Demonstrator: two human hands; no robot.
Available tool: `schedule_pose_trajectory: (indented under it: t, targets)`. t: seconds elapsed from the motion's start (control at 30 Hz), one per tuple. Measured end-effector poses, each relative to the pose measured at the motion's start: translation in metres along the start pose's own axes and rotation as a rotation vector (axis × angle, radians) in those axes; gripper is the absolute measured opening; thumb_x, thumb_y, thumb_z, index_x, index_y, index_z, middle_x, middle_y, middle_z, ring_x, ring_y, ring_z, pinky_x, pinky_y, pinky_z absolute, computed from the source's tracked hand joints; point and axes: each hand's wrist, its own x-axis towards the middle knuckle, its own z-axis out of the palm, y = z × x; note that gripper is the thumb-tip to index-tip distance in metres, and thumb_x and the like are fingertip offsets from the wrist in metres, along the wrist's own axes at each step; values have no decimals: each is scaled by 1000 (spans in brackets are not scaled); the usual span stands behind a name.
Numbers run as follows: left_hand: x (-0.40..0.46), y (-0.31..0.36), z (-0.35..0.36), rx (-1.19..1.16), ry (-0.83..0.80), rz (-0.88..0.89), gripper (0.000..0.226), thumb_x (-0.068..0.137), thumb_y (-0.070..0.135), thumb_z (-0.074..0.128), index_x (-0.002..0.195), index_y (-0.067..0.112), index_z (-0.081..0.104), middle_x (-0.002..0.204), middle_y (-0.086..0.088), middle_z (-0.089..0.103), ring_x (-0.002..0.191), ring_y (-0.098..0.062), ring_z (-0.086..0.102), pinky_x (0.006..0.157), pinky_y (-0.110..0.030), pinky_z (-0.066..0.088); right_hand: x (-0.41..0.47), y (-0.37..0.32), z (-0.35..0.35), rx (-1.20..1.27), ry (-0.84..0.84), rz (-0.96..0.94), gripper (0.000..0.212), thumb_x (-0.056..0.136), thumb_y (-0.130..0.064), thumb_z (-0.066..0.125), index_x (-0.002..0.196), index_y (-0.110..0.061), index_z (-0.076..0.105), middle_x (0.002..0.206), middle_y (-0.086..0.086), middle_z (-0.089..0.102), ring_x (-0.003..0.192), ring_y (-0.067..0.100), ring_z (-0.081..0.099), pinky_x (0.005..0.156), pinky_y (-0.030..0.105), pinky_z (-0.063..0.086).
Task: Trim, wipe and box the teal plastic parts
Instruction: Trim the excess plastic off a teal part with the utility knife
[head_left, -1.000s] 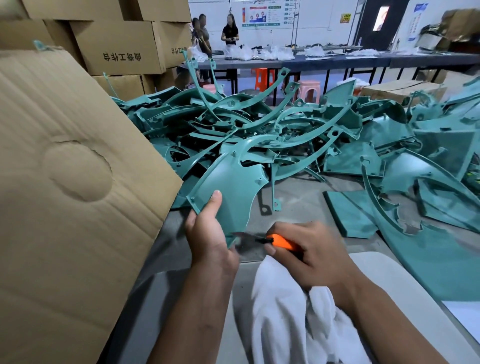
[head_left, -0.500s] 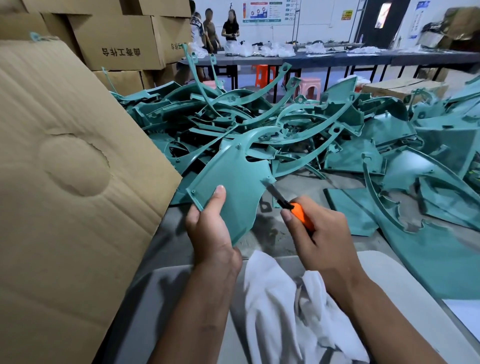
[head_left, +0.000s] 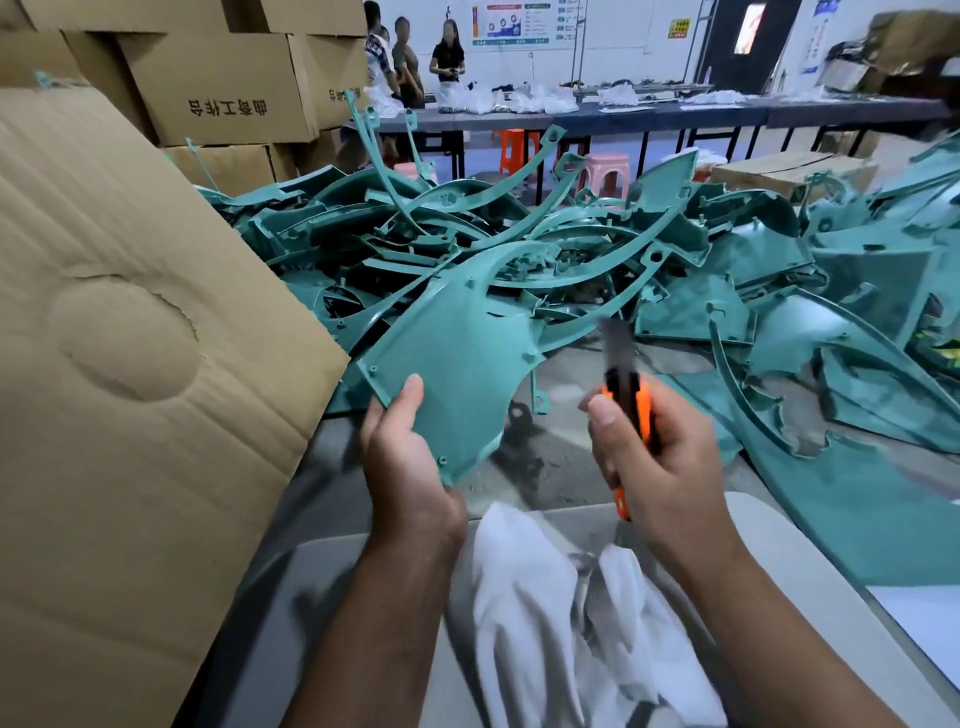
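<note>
At frame centre, the left hand (head_left: 402, 467) pinches a flat, curved teal plastic panel (head_left: 457, 364) by its lower edge. Its long axis rises toward upper right. Just right, apart, the right hand (head_left: 660, 467) grips an orange utility knife (head_left: 626, 395), blade up.

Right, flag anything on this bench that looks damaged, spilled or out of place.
Two things. The cardboard flap at left has a torn, dented oval. Teal parts lie in a tangled heap, not stacked. The teal panel in the left hand shows no damage.
</note>
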Motion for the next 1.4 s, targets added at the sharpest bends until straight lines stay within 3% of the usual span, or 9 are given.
schedule_pose_trajectory:
  t: [0.13, 0.3, 0.43, 0.6, 0.77, 0.83, 0.9, 1.13, 1.4]
  targets:
    - [-12, -10, 10, 53, -245, 25, 45, 85, 11, 65, 129, 16, 63, 125, -11, 72, 117, -37, 68, 96, -56, 55, 4, 1, 3, 222, -1, 200, 46, 76, -61, 85, 100, -26, 69, 61, -1, 53, 46, 20, 42, 44, 32, 39]
    - [-14, -17, 4, 355, -465, -4, 42, 75, -4, 78, 113, 11, 71, 114, -16, 76, 106, -40, 72, 90, -65, 55, 6, 3, 3, 85, 305, 201, 11, 83, -41, 83, 82, -32, 76, 53, -7, 58, 44, 13, 47, 50, 29, 41]
    - [-3, -15, -6, 394, -475, -43, 30, 70, 7, 77, 96, 21, 80, 107, -12, 78, 101, -33, 75, 88, -52, 61, 11, 5, -7, 18, 293, 188, 24, 92, -22, 80, 73, -36, 76, 51, -11, 58, 44, 5, 49, 47, 21, 41]
    - [10, -4, -17, 464, -572, 93, 29, 81, 10, 75, 105, 26, 79, 115, -9, 76, 107, -29, 73, 88, -38, 60, 12, 2, -14, 99, 84, 265, 15, 82, -28, 81, 68, -29, 75, 50, -7, 52, 43, 11, 44, 44, 22, 40]
    - [11, -3, -21, 496, -666, 62, 36, 82, 2, 77, 116, 12, 71, 117, -13, 75, 108, -29, 73, 87, -35, 60, 10, 0, -12, 141, 163, 292, 48, 85, -36, 83, 60, -13, 49, 57, 2, 45, 52, 20, 43, 50, 30, 39]
    - [11, -4, -22, 457, -667, 15, 36, 81, 0, 74, 115, 11, 72, 118, -15, 74, 111, -33, 71, 92, -41, 59, 12, -1, -10, 306, 192, 362, 34, 86, -34, 81, 65, -19, 60, 68, 8, 62, 61, 23, 59, 57, 37, 53]
    - [12, -4, -23, 398, -647, -8, 35, 79, -1, 71, 110, 14, 74, 117, -16, 75, 111, -34, 71, 97, -47, 57, 15, 1, -13, 424, 233, 393, 28, 93, -31, 76, 68, -22, 67, 68, 2, 66, 56, 15, 59, 52, 27, 51]
    - [13, -7, -21, 302, -443, 102, 52, 75, 5, 80, 125, 6, 65, 119, -11, 75, 110, -27, 72, 85, -35, 60, 16, 8, -19, 94, 231, 369, 56, 96, -70, 49, 83, -17, 59, 63, -2, 54, 53, 14, 46, 47, 29, 36]
    - [19, -25, -16, 327, -314, 211, 45, 81, -9, 74, 124, 0, 65, 116, -13, 75, 110, -30, 72, 99, -51, 56, 8, 10, -2, -206, 79, 247, 35, 107, -35, 44, 90, -8, 55, 58, 5, 59, 45, 18, 52, 41, 36, 45]
